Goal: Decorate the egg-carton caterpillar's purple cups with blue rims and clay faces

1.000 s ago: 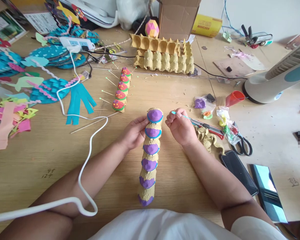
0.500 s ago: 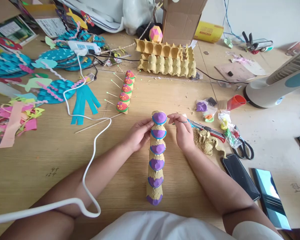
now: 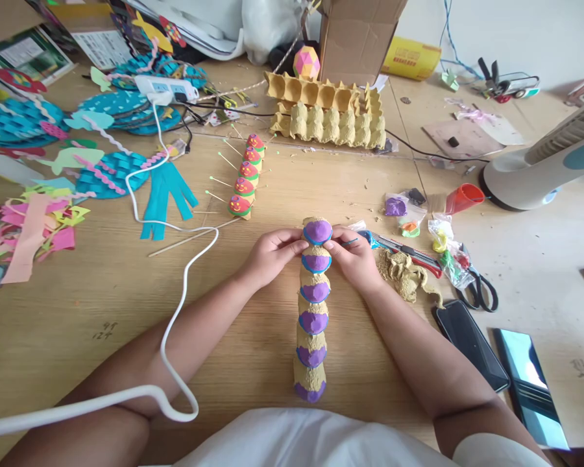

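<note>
An egg-carton strip with purple clay caps edged in blue lies lengthwise in front of me. My left hand is closed on its far end from the left, thumb against the farthest cup. From the right, my right hand pinches the same cup, its thumb at the blue edge. A short, thin blue strand pokes out by the right fingers; its other end is hidden. Farther off to the left stands a finished-looking caterpillar of red and green cups with pale sticks.
A white cable crosses my left forearm. Right of my hands lie a utility knife, carton scraps, scissors, clay bags and two phones. More egg cartons and a fan stand behind.
My right hand has moved in from just beside the strip, and its thumb now touches the far cup. The left thumb has shifted slightly lower along that cup.
</note>
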Action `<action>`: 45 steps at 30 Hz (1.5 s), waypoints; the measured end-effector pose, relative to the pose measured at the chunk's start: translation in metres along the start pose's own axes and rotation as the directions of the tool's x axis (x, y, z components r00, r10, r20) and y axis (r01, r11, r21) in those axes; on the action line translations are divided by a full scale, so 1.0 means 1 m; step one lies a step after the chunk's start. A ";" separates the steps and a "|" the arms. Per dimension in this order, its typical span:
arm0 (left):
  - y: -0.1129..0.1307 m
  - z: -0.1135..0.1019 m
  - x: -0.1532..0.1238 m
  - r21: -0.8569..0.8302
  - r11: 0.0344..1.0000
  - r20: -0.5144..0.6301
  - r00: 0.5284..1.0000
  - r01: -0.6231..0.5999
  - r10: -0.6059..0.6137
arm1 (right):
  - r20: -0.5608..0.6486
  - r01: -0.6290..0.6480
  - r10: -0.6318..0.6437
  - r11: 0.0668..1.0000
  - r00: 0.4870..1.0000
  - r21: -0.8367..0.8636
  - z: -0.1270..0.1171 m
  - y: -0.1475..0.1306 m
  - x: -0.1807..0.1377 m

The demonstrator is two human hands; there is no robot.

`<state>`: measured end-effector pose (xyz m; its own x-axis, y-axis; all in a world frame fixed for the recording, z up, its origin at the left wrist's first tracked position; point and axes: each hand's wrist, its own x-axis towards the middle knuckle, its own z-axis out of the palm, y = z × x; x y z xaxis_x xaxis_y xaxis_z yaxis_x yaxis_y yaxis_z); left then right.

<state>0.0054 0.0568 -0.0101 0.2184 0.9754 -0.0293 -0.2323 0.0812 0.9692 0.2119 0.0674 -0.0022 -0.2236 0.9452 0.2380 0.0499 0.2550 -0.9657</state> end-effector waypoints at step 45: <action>0.001 0.009 0.001 -0.375 0.920 0.009 0.993 0.115 -0.120 | 0.183 -0.297 0.237 0.817 0.954 0.494 0.009 0.012 -0.003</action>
<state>0.0143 0.0560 -0.0066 0.2537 0.9566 -0.1436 -0.5439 0.2639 0.7966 0.2039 0.0660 -0.0151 -0.3794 0.9250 -0.0204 -0.3736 -0.1733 -0.9112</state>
